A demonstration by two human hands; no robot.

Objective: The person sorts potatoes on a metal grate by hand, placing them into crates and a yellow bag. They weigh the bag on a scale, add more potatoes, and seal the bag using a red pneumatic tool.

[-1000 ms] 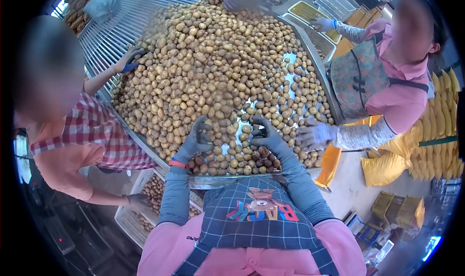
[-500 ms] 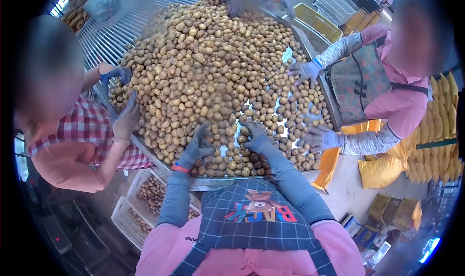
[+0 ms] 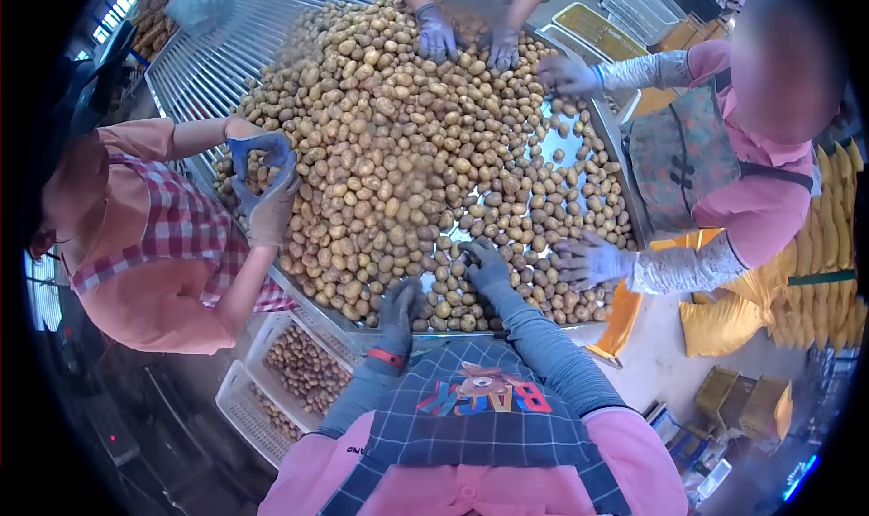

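Note:
Small round potatoes (image 3: 362, 154) lie in a broad heap on a metal sorting table (image 3: 299, 294). My left hand (image 3: 400, 315), in a grey glove with a red band at the wrist, rests at the near edge with fingers extended, beside the potatoes. Further right, my right hand (image 3: 487, 267), also gloved, reaches over the thinner layer with its fingers stretched out, touching potatoes. Neither hand visibly grips one. Between them, a loose group of potatoes (image 3: 445, 306) sits near the table's front rim.
Gloved co-worker hands are at the left (image 3: 267, 176), far side (image 3: 437, 34) and right (image 3: 588, 261) of the heap. White crates (image 3: 249, 416) with potatoes stand below left. A yellow crate (image 3: 597, 29) is behind; yellow sacks (image 3: 720, 326) lie at right.
My left hand has drawn back toward the near edge; my right hand has shifted slightly right. The left co-worker's hands now cup potatoes. One right co-worker hand has moved farther away.

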